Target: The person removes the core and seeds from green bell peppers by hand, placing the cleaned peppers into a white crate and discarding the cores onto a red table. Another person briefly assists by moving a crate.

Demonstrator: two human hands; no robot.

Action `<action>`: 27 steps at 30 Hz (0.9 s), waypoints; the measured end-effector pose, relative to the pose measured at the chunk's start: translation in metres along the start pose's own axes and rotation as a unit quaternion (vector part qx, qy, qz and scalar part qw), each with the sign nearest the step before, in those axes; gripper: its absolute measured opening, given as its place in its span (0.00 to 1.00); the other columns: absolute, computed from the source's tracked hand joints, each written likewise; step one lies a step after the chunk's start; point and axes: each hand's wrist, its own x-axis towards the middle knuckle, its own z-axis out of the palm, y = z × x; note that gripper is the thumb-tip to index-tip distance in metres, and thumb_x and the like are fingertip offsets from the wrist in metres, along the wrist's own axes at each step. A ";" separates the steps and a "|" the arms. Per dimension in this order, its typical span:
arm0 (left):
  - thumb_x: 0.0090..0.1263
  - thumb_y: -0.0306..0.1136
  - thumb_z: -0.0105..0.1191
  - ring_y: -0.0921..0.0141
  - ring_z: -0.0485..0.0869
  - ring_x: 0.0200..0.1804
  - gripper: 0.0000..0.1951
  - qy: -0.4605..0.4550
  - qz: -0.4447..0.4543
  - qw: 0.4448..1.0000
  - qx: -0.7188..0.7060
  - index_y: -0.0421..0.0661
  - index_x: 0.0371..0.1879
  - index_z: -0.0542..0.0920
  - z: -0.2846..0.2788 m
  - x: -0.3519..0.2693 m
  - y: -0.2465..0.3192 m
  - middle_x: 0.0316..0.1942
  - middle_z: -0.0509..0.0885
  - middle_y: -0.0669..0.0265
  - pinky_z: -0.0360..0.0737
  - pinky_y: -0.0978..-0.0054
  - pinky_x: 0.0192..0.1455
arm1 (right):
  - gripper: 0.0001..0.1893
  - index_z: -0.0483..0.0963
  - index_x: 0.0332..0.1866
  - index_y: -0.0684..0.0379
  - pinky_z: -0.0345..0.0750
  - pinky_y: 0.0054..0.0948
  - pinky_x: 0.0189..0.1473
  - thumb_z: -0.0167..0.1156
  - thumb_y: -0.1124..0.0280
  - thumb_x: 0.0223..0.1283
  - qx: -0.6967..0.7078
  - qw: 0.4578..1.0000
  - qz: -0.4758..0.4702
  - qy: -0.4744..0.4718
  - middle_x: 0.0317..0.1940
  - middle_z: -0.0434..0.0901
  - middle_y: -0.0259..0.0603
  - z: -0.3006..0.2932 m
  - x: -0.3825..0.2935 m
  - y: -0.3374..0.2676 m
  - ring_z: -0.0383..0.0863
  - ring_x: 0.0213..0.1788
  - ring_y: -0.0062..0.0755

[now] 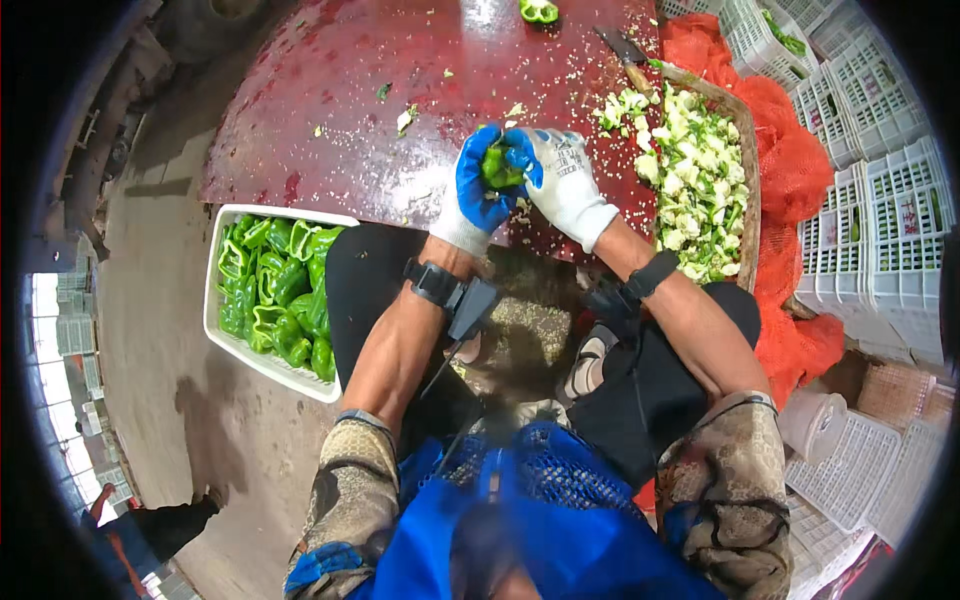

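Note:
Both hands wear white gloves with blue palms and meet over the near edge of the red table (337, 112). My left hand (480, 184) is closed around a green bell pepper (496, 166). My right hand (559, 176) has its blue fingertips on the same pepper from the right; its exact grip is partly hidden. Seeds and small green scraps are scattered on the tabletop. Another cut green pepper (538, 10) lies at the far edge of view. A knife (626, 56) with a wooden handle rests at the upper right of the table.
A white crate (214, 300) of opened green peppers stands at the left. At the right, a tray (748, 180) holds pale pepper cores, beside red mesh sacks (787, 142). White plastic crates (832, 240) are stacked farther right. Another person (142, 532) is at the lower left.

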 end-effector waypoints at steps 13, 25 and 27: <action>0.70 0.36 0.53 0.64 0.84 0.38 0.12 -0.025 0.046 0.994 0.097 0.48 0.49 0.76 -0.005 0.003 -0.002 0.38 0.83 0.62 0.83 0.68 0.39 | 0.16 0.77 0.50 0.55 0.78 0.37 0.47 0.59 0.69 0.56 0.289 0.949 0.027 -0.119 0.38 0.83 0.48 -0.042 0.013 -0.006 0.84 0.41 0.41; 0.68 0.36 0.53 0.61 0.78 0.58 0.24 -0.027 0.124 0.989 0.073 0.54 0.64 0.69 0.013 -0.005 -0.002 0.54 0.78 0.63 0.75 0.48 0.61 | 0.15 0.77 0.52 0.53 0.77 0.37 0.47 0.58 0.67 0.60 -0.041 0.989 0.091 0.107 0.42 0.82 0.41 -0.079 0.016 0.059 0.81 0.43 0.39; 0.70 0.40 0.51 0.61 0.78 0.58 0.25 -0.048 0.139 0.986 0.079 0.54 0.66 0.67 0.010 -0.001 0.002 0.55 0.78 0.63 0.74 0.47 0.61 | 0.18 0.74 0.56 0.51 0.72 0.42 0.55 0.57 0.67 0.59 -0.178 0.963 0.039 0.196 0.53 0.77 0.45 -0.092 0.011 0.060 0.75 0.52 0.50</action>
